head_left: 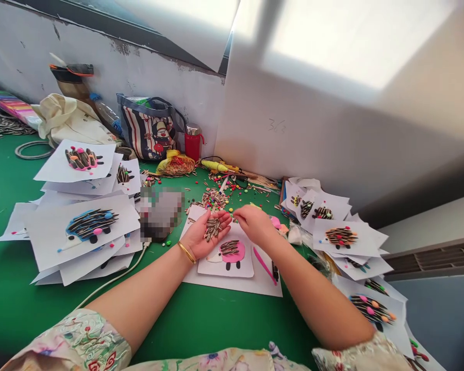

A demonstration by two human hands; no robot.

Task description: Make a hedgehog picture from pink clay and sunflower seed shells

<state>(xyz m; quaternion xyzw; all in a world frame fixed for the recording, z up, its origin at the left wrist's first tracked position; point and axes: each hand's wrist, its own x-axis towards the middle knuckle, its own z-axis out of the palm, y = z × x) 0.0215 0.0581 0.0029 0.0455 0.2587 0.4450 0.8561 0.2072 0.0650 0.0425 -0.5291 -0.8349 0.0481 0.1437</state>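
Observation:
My left hand [195, 239] is palm up with a small heap of striped sunflower seeds [213, 229] in it. Beside its fingertips, my right hand [257, 222] is closed in a pinch; whatever is between those fingers is too small to make out. Just below both hands lies a white card [224, 271] bearing a pink clay hedgehog [237, 253] with dark feet. Seeds cover part of the hedgehog's back. Under the card is a larger white sheet [268, 288], with a pink clay strip [265, 265] and a black pen [275, 271] on its right side.
Finished-looking hedgehog cards stand in piles on the left [126, 206] and right [365, 245]. Loose seeds [212, 198] and coloured clay balls scatter behind my hands. A blurred-out object [162, 211] with a white cable [119, 270] lies left. A striped bag [147, 129] and red bottle [193, 144] stand behind.

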